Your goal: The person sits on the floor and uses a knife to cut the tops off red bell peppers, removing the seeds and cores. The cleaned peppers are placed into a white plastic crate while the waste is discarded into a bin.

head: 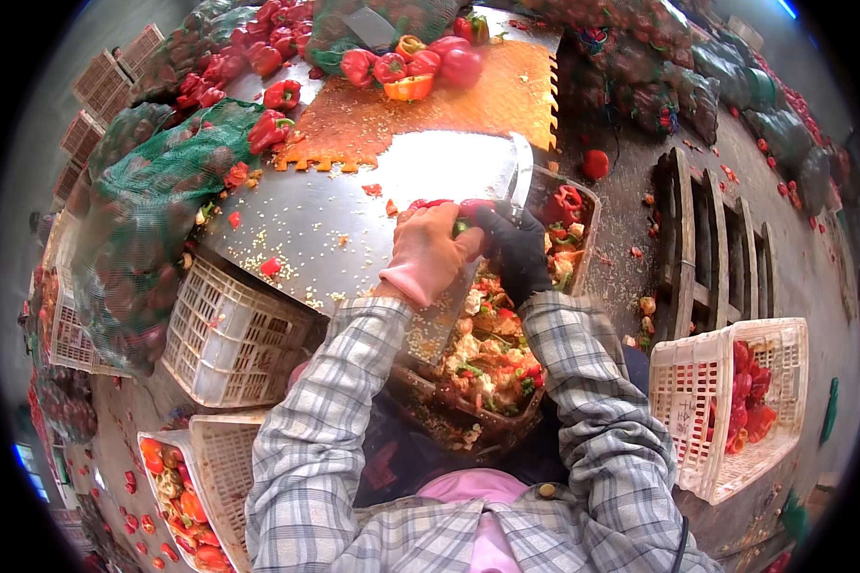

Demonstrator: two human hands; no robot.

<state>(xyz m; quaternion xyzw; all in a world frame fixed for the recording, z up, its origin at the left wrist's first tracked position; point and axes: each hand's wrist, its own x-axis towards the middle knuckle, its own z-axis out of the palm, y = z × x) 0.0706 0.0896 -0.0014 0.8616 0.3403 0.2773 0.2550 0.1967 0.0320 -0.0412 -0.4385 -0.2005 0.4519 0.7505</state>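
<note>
My left hand [428, 247], in an orange-pink glove, grips a red bell pepper [430, 203] above the edge of a metal table [308, 215]. A green part of the pepper shows between my hands. My right hand [516, 247], in a black glove, holds a curved knife [522, 168] with its blade pointing away from me. The fingers of that hand also touch the pepper, and they hide most of the knife's handle. Beneath my hands, a bin [589, 236] holds pepper cores, stems and red scraps.
Red peppers [390, 68] lie on an orange foam mat [373, 118]. Green mesh sacks [165, 157] lean at the left. Plastic crates [233, 336] stand at the left, and another crate [760, 458] with red peppers sits at the right, near a wooden pallet [681, 243]. Seeds litter the metal.
</note>
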